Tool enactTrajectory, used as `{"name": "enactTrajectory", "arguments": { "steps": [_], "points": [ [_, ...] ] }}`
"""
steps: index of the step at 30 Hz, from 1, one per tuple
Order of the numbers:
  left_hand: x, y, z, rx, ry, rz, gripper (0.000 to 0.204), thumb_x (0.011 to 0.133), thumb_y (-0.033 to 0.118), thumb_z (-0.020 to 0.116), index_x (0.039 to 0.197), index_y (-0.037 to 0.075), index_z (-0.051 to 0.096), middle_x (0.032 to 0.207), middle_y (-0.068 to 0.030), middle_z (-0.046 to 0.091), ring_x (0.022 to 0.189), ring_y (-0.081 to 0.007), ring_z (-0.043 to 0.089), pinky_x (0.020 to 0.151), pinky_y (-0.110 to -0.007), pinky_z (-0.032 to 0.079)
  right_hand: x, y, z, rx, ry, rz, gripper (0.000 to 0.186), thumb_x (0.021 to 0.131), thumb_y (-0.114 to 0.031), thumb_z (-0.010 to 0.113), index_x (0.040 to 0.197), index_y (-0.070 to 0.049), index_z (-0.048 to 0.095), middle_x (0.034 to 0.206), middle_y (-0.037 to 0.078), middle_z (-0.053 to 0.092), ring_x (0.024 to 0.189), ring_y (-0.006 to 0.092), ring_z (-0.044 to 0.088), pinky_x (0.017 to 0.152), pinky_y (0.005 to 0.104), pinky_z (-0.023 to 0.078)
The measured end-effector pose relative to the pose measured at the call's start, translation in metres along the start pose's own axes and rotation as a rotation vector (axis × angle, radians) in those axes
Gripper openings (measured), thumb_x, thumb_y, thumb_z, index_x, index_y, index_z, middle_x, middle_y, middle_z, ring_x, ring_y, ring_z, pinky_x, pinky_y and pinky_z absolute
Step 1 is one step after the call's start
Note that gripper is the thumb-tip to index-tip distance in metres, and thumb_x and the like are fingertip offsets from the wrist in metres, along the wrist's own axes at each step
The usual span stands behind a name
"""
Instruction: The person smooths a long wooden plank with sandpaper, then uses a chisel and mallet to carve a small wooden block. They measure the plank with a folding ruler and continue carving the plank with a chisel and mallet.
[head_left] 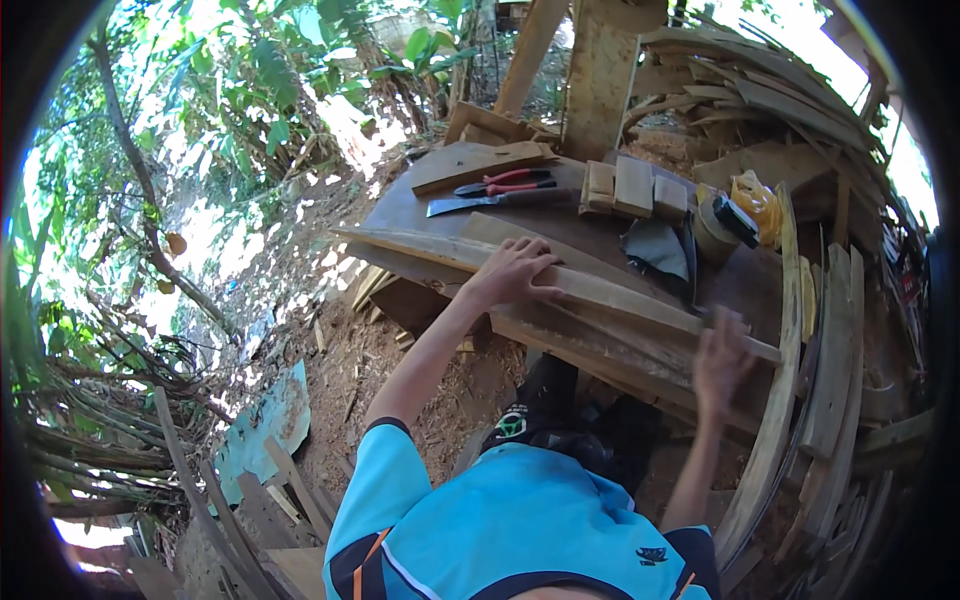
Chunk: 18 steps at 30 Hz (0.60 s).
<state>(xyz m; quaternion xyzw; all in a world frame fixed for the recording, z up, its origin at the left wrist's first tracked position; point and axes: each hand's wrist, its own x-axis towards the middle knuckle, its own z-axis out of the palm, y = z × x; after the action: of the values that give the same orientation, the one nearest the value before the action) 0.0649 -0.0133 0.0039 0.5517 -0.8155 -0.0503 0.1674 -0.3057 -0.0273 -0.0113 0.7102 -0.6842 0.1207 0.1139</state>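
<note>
Wooden plank (625, 299) crosses brown worktable (402, 207) under left hand (515, 270); leafy plants (275, 75) beyond.

Sunlit foliage (275, 75), brown dirt (290, 325)

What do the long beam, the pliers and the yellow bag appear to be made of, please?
Long beam: bare, matte wood, from its unpainted brown face. Pliers: probably metal, from the dark head; the red handles look coated, perhaps plastic. Yellow bag: likely thin plastic, being shiny and crinkled.
</note>
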Motion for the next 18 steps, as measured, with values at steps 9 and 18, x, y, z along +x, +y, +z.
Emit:
{"name": "enactTrajectory", "arguments": {
  "steps": [9,18],
  "points": [
    [0.032,-0.002,-0.02,-0.168,-0.42,-0.145,0.076,0.069,0.058,0.065,0.121,0.006,0.048,0.121,-0.0142,0.045,0.121,-0.0303,0.035,0.101,-0.041,0.028,0.016,0.057,0.014,0.025,-0.047,0.177,0.046,0.094,-0.039,0.027,0.139,-0.026,0.029,0.145,0.003,0.026,0.134,0.0242,0.022,0.107,0.0542,0.01],
    [0.032,-0.004,-0.02,-0.215,-0.387,-0.128,0.073,0.06,0.045,0.076,0.111,0.002,0.046,0.11,-0.0161,0.053,0.107,-0.0312,0.048,0.092,-0.037,0.035,0.001,0.048,0.005,-0.049,0.053,0.17,0.046,0.095,-0.037,0.028,0.139,-0.026,0.028,0.146,0.004,0.025,0.135,0.0234,0.022,0.106,0.0556,0.009]
  ]
}}
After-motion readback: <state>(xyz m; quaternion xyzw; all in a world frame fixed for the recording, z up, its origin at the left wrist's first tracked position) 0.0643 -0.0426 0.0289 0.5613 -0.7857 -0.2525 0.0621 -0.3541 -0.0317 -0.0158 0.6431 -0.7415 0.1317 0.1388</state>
